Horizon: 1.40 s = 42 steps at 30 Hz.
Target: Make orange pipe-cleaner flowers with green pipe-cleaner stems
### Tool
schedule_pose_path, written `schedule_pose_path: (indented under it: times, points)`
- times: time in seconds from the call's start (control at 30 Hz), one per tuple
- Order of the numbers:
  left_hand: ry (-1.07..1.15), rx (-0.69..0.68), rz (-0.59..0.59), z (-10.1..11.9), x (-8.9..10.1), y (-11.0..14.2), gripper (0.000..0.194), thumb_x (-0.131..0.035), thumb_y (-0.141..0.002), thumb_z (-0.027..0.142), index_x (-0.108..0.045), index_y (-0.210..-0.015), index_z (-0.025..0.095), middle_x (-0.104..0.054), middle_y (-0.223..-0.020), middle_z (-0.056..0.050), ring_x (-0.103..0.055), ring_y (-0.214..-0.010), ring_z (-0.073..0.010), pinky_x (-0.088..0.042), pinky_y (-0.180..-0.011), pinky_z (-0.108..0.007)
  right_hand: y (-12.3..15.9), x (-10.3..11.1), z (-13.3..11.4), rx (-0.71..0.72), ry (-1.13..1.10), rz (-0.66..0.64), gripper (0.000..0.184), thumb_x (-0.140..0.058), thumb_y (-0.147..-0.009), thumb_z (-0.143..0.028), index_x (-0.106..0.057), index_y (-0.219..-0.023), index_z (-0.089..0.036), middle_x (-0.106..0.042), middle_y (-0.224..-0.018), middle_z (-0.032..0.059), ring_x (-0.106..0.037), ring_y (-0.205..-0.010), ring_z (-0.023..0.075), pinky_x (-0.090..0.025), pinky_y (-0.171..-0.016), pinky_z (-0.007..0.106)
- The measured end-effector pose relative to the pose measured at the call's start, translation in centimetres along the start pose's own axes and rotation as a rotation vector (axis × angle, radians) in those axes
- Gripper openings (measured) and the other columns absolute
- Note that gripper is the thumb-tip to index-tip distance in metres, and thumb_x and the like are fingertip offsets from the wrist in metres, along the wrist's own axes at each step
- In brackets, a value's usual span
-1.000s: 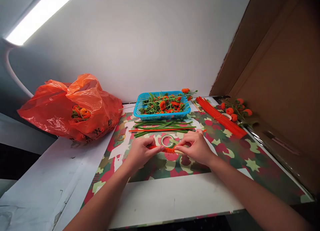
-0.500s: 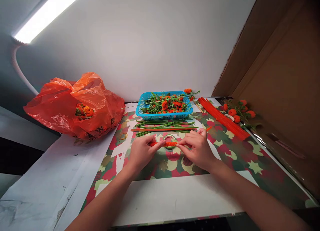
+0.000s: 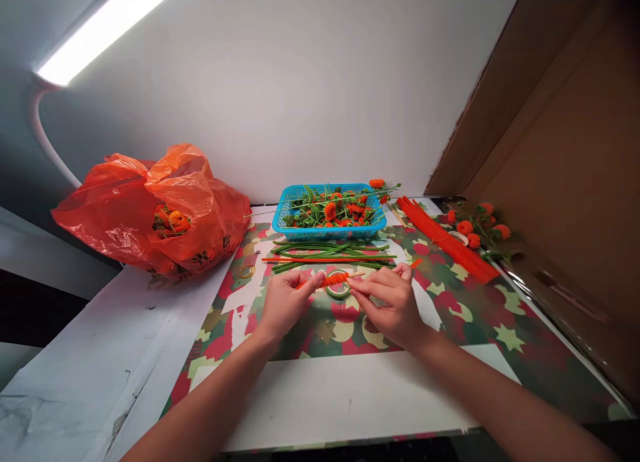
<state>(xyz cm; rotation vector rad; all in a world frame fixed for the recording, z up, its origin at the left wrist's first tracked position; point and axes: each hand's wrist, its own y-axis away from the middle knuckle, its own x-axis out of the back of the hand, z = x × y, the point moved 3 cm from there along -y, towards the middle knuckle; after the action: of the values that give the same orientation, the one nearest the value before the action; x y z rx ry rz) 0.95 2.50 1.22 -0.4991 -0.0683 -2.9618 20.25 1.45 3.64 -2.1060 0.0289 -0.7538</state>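
An orange pipe cleaner (image 3: 334,279) is coiled in tight turns around a thin wooden stick (image 3: 357,274), whose bare tip points right. My left hand (image 3: 284,303) pinches the coil's left end between thumb and fingers. At the right end of the coil, the fingertips of my right hand (image 3: 393,302) are closed on the pipe cleaner; an orange tail shows beyond that hand. Just under the coil lies a ring-shaped roll of green tape (image 3: 339,293). Behind my hands several green pipe cleaners (image 3: 335,249) lie crosswise, with a straight orange one among them.
A blue basket (image 3: 330,234) holds orange flowers with green stems. An orange plastic bag (image 3: 115,209) stands at the left, flowers inside. A bundle of orange pipe cleaners (image 3: 445,239) lies right, beside more flowers (image 3: 473,232) and a cardboard wall (image 3: 560,155). Gold wire rings (image 3: 247,271) lie left.
The coil and stick have tilted, right end up, and the stick's bare tip now shows beyond the coil. My right fingers have shifted slightly left along it.
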Motion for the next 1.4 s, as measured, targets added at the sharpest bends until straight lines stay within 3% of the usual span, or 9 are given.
schedule_pose_path:
  times: [0.23,0.33,0.47,0.63,0.83,1.13,1.4]
  points:
    - [0.109,0.022,-0.108,-0.3,-0.5,-0.3,0.051,-0.063,-0.071,0.059,-0.040,-0.049,0.019,-0.033,-0.041,0.008,-0.025,-0.037,-0.0046,-0.026,-0.037,-0.020,-0.6,0.9,0.8,0.039,-0.181,-0.073,0.016,-0.059,-0.087,-0.022,-0.073,-0.080,-0.026,-0.067,-0.064,-0.0031,-0.054,-0.058,0.0112,-0.026,-0.071,0.036]
    - [0.090,0.006,-0.138,-0.5,-0.5,-0.4,0.049,-0.062,-0.071,0.058,-0.040,-0.050,0.019,-0.035,-0.041,0.007,-0.026,-0.037,-0.0051,-0.022,-0.036,-0.020,-0.6,1.0,1.5,-0.023,-0.256,-0.141,0.016,-0.060,-0.087,-0.029,-0.073,-0.079,-0.026,-0.069,-0.070,-0.0008,-0.055,-0.062,0.0134,-0.029,-0.074,0.037]
    - [0.043,-0.067,-0.166,-0.4,-0.3,-0.4,0.047,-0.062,-0.071,0.054,-0.039,-0.050,0.019,-0.036,-0.043,0.006,-0.028,-0.039,-0.0059,-0.024,-0.038,-0.021,-0.6,0.7,2.4,-0.116,-0.324,-0.262,0.027,-0.059,-0.088,-0.041,-0.072,-0.073,-0.023,-0.066,-0.063,-0.0002,-0.054,-0.062,0.0143,-0.030,-0.073,0.037]
    - [-0.027,-0.149,-0.250,0.2,0.1,-0.3,0.046,-0.066,-0.068,0.050,-0.039,-0.048,0.019,-0.037,-0.043,0.006,-0.031,-0.043,-0.0068,-0.023,-0.041,-0.021,-0.9,0.9,3.0,-0.121,-0.328,-0.376,0.028,-0.064,-0.083,-0.044,-0.071,-0.067,-0.023,-0.060,-0.055,-0.0025,-0.049,-0.058,0.0120,-0.028,-0.073,0.035]
    - [-0.147,-0.163,-0.358,0.5,0.5,-0.4,0.046,-0.066,-0.071,0.047,-0.040,-0.048,0.018,-0.038,-0.043,0.006,-0.034,-0.044,-0.0070,-0.022,-0.042,-0.021,-1.5,1.7,2.7,-0.105,-0.210,-0.298,0.033,-0.074,-0.074,-0.047,-0.068,-0.054,-0.021,-0.047,-0.047,-0.0059,-0.043,-0.053,0.0098,-0.024,-0.074,0.036]
    - [-0.231,-0.135,-0.320,0.5,0.9,-0.6,0.047,-0.065,-0.071,0.053,-0.042,-0.049,0.017,-0.040,-0.042,0.006,-0.036,-0.041,-0.0073,-0.025,-0.041,-0.020,-1.4,1.7,1.9,-0.102,-0.119,-0.149,0.041,-0.072,-0.073,-0.053,-0.064,-0.050,-0.021,-0.051,-0.045,-0.0049,-0.043,-0.052,0.0099,-0.024,-0.073,0.035]
    - [-0.345,-0.157,-0.311,1.4,1.0,-0.4,0.050,-0.063,-0.072,0.055,-0.039,-0.047,0.018,-0.038,-0.041,0.006,-0.030,-0.039,-0.0068,-0.017,-0.040,-0.022,-1.0,1.5,1.9,0.007,-0.027,-0.211,0.030,-0.068,-0.082,-0.042,-0.068,-0.060,-0.022,-0.057,-0.051,-0.0045,-0.044,-0.055,0.0102,-0.022,-0.074,0.035]
